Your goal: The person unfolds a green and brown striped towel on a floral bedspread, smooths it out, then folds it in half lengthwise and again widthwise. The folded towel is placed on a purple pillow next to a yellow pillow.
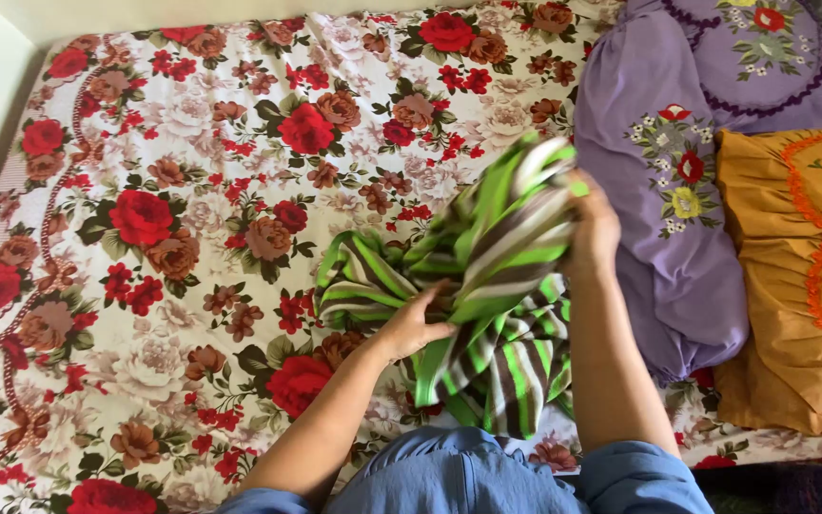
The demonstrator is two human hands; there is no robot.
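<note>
— While the right hand (594,228) grips the green striped cloth (487,286), where's it lying?
— Mid-bed (192,238), left of purple pillow (658,190); left hand (411,328) closed on its near folds.

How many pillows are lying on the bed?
2: a purple pillow beside the right hand, and an orange pillow at the right edge. Others may lie outside the view.

A green, brown and white striped cloth (487,286) is bunched and partly lifted above the floral bedsheet (164,219), its upper edge raised highest, its lower folds draping down onto the sheet beside the purple pillow (658,190).
</note>
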